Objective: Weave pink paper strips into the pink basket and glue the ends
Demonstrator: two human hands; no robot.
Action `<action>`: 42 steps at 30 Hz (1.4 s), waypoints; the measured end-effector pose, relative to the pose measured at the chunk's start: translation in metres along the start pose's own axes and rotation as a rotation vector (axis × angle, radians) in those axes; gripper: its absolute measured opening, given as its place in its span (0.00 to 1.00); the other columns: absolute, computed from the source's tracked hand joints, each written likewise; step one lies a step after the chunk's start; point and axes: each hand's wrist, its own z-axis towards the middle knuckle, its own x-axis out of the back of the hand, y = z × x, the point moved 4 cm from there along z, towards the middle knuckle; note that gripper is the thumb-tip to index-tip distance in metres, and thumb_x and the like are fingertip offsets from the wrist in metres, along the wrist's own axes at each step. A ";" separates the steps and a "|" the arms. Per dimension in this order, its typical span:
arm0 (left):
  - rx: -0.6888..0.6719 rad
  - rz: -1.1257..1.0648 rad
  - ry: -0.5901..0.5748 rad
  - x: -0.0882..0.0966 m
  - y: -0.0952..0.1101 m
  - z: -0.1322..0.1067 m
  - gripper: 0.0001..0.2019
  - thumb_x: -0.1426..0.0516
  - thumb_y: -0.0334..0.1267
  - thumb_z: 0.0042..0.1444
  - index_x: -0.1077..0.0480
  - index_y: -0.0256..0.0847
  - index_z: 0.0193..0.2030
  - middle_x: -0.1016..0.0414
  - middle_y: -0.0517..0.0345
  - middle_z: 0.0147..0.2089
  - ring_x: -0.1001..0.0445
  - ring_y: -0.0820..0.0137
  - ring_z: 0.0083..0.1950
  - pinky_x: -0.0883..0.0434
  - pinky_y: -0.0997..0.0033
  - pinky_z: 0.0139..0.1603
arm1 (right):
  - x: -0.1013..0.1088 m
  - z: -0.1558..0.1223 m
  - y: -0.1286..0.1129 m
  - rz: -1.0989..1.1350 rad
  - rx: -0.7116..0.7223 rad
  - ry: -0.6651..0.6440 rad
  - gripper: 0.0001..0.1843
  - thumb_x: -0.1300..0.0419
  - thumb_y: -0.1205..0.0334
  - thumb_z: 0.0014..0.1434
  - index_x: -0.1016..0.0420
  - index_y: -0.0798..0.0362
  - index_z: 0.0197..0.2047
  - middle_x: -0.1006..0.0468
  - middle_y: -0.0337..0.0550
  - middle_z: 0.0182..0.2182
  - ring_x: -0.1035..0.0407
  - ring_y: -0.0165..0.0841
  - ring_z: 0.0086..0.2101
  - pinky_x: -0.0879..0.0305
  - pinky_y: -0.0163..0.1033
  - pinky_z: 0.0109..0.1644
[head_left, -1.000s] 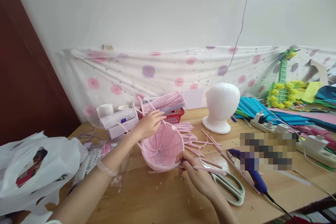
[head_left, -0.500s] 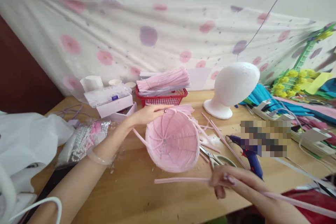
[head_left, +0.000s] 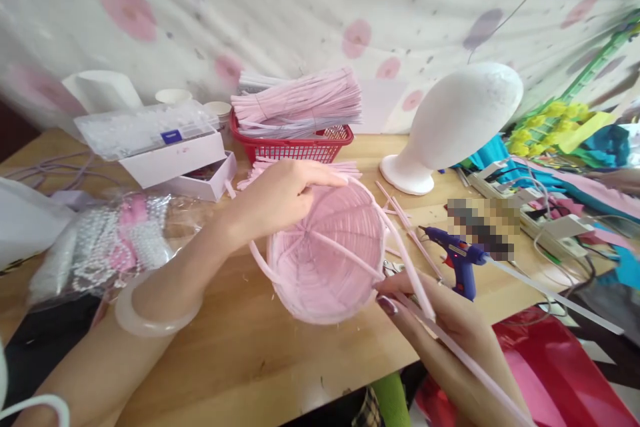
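Observation:
A round basket (head_left: pixel 325 267) woven from pink pipe cleaners tilts its hollow inside toward me on the table. My left hand (head_left: pixel 277 203) grips its far left rim, with fingers over the edge. Between the thumb and fingers of my right hand (head_left: pixel 440 330) is a pink pipe cleaner (head_left: pixel 345 255). Its front length reaches across the right rim into the hollow, and its tail runs back past my palm. Loose pink strands curve off the rim on both sides. Scissors (head_left: pixel 393 268) are mostly hidden behind my right hand.
A purple glue gun (head_left: pixel 459 257) lies at the right, near power strips (head_left: pixel 540 213). A white foam head (head_left: pixel 455 127) stands behind. Bundled pipe cleaners (head_left: pixel 300 103) fill a red plastic basket (head_left: pixel 295 148). Boxes (head_left: pixel 173 160) and bagged beads (head_left: pixel 110 240) are at the left.
My right hand has brought the pipe cleaner up from the table's front to the woven basket's right rim, its end now inside. My left hand still holds the rim. The view has tipped down and closer.

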 end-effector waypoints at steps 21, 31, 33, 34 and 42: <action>-0.053 0.448 0.152 0.020 0.021 -0.015 0.03 0.47 0.34 0.63 0.37 0.41 0.38 0.29 0.60 0.36 0.29 0.70 0.37 0.38 0.71 0.35 | -0.055 0.021 -0.003 -0.258 0.266 -0.026 0.11 0.51 0.72 0.61 0.29 0.52 0.40 0.26 0.43 0.29 0.31 0.37 0.33 0.38 0.39 0.36; -0.025 0.506 0.155 0.018 0.020 -0.016 0.02 0.48 0.33 0.64 0.37 0.39 0.38 0.30 0.60 0.37 0.30 0.69 0.39 0.40 0.70 0.33 | -0.061 0.018 -0.015 -0.206 0.183 -0.073 0.12 0.51 0.74 0.60 0.29 0.54 0.40 0.28 0.43 0.29 0.32 0.38 0.35 0.37 0.43 0.41; -0.022 0.516 0.152 0.018 0.020 -0.016 0.02 0.48 0.33 0.64 0.37 0.39 0.38 0.31 0.60 0.37 0.30 0.69 0.39 0.40 0.69 0.34 | -0.063 0.018 -0.014 -0.200 0.175 -0.075 0.12 0.51 0.74 0.61 0.29 0.54 0.41 0.28 0.43 0.30 0.31 0.38 0.36 0.37 0.44 0.42; -0.020 0.517 0.152 0.018 0.020 -0.016 0.02 0.48 0.33 0.64 0.37 0.39 0.38 0.31 0.60 0.37 0.30 0.69 0.39 0.40 0.69 0.34 | -0.064 0.018 -0.013 -0.197 0.173 -0.077 0.12 0.52 0.74 0.61 0.29 0.54 0.41 0.28 0.44 0.30 0.31 0.38 0.36 0.37 0.44 0.42; -0.018 0.523 0.144 0.018 0.020 -0.017 0.02 0.48 0.33 0.64 0.37 0.40 0.38 0.30 0.59 0.38 0.30 0.68 0.40 0.39 0.69 0.34 | -0.071 0.021 -0.009 -0.179 0.142 -0.094 0.11 0.51 0.72 0.61 0.29 0.54 0.41 0.30 0.44 0.31 0.33 0.39 0.37 0.35 0.45 0.44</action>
